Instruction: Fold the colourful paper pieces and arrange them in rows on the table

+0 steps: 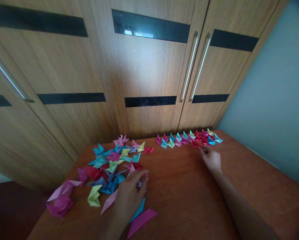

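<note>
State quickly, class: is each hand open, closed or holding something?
Left hand: curled over folded papers; holding cannot be told.
Right hand: at a red folded paper; grip cannot be told.

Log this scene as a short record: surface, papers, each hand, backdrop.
Surface: reddish-brown wooden table
Pile: loose multicoloured folded-paper shapes, table's left side
Rows: small pointed folded-paper shapes, mixed colours, along the far edge
Left hand: over the pile's right side; grip unclear
Right hand: fingers at a red folded-paper piece beside the rows; hold unclear
Backdrop: brown wooden cabinet doors, black strips
</note>
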A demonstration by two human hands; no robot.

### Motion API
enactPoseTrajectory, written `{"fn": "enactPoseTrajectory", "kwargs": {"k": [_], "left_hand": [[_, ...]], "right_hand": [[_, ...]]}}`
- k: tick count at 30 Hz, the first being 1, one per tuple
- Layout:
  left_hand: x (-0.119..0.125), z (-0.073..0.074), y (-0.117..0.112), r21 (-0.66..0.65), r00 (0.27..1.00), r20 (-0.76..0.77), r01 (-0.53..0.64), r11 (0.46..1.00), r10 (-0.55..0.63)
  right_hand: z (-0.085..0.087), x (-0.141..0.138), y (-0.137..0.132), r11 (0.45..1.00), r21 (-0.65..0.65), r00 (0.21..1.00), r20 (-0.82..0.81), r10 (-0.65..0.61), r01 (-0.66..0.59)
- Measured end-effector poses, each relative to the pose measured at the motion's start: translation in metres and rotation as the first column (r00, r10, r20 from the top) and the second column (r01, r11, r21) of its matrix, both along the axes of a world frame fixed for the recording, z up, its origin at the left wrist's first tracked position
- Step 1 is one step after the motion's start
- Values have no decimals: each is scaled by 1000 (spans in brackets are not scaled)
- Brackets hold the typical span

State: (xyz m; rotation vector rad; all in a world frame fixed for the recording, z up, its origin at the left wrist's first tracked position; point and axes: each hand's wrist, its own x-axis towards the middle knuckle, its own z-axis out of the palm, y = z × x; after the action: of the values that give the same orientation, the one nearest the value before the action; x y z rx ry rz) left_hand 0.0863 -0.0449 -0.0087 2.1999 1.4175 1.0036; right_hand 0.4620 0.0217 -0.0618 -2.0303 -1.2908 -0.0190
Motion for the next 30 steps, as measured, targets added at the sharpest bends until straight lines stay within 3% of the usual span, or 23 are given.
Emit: {"fn": "enactPoseTrajectory", "kwargs": {"k": [4,7,15,22,26,30], "left_hand": [[1,1,-1,21,1000,-18,-18,1000,19],[1,1,-1,31,999,-31,-26,999,27],[0,1,-2,10,997,-48,-56,998,56],[0,2,-3,-10,997,-54,-59,998,58],[-3,3,-1,-13,996,-69,-63,998,62],[-14,5,8,22,992,-73,-98,995,100]], "right_hand": [[-1,17,6,937,-301,980,144,-139,177],[0,20,12,898,-388,974,172,-150,207],[-2,21,25,876,-445,978,170,-121,186],[1,14,16,884,-430,980,154,-127,182],[1,-5,7,909,-390,987,121,-109,148],[-2,-41,5,936,-352,997,79,19,11]]}}
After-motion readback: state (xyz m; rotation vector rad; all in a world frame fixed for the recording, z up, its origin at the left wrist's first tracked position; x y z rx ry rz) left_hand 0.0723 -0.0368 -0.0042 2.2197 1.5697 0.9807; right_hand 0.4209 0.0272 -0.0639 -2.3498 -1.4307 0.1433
